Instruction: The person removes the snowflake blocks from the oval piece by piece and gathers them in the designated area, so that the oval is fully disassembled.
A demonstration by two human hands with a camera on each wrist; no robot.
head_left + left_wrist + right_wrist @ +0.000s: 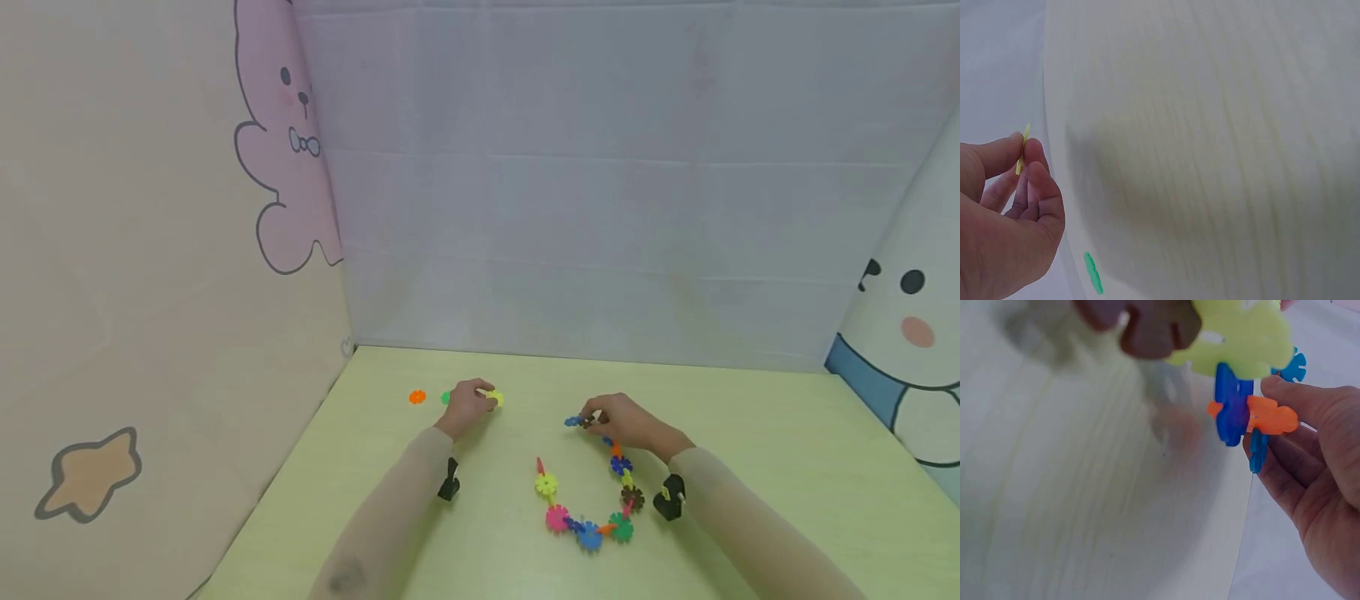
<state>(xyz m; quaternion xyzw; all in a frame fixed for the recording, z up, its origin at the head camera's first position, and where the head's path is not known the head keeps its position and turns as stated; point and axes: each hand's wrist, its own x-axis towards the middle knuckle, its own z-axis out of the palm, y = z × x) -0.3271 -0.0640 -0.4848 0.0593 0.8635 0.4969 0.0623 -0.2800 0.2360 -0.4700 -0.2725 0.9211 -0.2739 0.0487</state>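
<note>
My left hand [467, 407] pinches a yellow notched interlocking disc [497, 398] between thumb and fingertips, over the far part of the table. In the left wrist view that disc [1027, 132] appears edge-on. To its right, my right hand [626, 419] grips the far end of a curved chain of linked notched discs [590, 537] in several colours. A blue disc [573, 421] pokes out left of the right fingertips. Close up in the right wrist view, yellow, dark blue and orange discs [1272, 417] of the chain hang beside the fingers, which partly hide the gripped end.
A loose orange disc [417, 397] lies at the far left of the pale table [787, 467]. Beside the left hand is a green disc [446, 398], partly covered by it. Cloth walls [600, 167] stand behind and at both sides.
</note>
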